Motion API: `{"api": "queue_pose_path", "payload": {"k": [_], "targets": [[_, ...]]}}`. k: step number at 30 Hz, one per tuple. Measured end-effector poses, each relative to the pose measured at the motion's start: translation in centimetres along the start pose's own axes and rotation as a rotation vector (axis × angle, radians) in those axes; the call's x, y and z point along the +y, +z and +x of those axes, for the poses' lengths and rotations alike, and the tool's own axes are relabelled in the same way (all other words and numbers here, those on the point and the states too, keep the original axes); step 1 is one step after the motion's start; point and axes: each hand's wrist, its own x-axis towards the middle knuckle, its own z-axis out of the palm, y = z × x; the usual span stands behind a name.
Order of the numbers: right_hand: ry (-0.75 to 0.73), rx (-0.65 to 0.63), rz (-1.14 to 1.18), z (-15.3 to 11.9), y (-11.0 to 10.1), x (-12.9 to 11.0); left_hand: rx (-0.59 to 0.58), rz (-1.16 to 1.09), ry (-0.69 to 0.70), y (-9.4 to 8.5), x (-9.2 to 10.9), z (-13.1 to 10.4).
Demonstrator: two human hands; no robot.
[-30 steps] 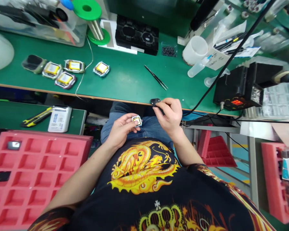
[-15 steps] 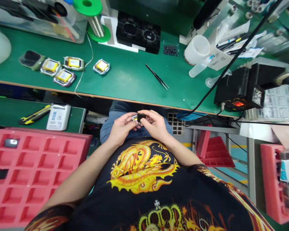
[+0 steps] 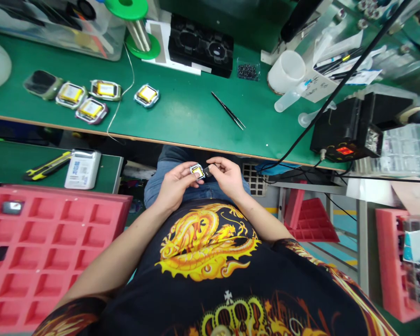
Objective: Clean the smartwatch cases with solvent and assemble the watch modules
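Above my lap, my left hand (image 3: 178, 183) is closed on an opened smartwatch case (image 3: 197, 171) with a yellow and white battery inside. Thumb and fingers of my right hand (image 3: 227, 176) pinch a small dark cover (image 3: 207, 171), tilted close beside the case's right side. Whether case and cover touch or are joined I cannot tell. A similar opened watch case (image 3: 147, 95) lies on the green bench, with several more watch cases (image 3: 71, 94) in a group to its left. Black tweezers (image 3: 228, 110) rest on the bench in front of me.
A solder spool (image 3: 143, 37), a black fixture (image 3: 200, 45) and a box of tiny screws (image 3: 248, 71) stand at the back. On the right is a black soldering station (image 3: 346, 126) with a cable. A pink foam tray (image 3: 59, 200) and a yellow cutter (image 3: 48, 166) are on the left.
The dark cover has come away from over the case and moved right with my right hand. More of the battery inside the case now shows.
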Motion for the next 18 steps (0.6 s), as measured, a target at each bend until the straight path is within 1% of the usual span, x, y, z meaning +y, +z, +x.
{"api": "queue_pose_path", "payload": {"k": [3, 6, 9, 12, 16, 18], "targets": [[0.063, -0.044, 0.047, 0.2, -0.3, 0.3, 0.028, -0.027, -0.001, 0.0, -0.3, 0.3], [0.118, -0.091, 0.087, -0.1, -0.5, 0.6, 0.037, -0.065, -0.014, 0.6, -0.5, 0.2], [0.079, -0.07, 0.038, -0.2, -0.7, 1.1, 0.014, -0.117, -0.024, 0.8, -0.7, 0.5], [-0.011, -0.066, -0.134, 0.3, -0.8, 1.9, -0.012, -0.157, -0.026, 0.2, -0.8, 1.5], [-0.287, -0.084, -0.581, 0.4, -0.8, 2.0, -0.014, -0.181, -0.033, -0.4, -1.0, 1.7], [-0.394, -0.116, -0.721, 0.3, -0.9, 1.9, -0.01, -0.174, -0.038, -0.5, -1.1, 1.6]]}}
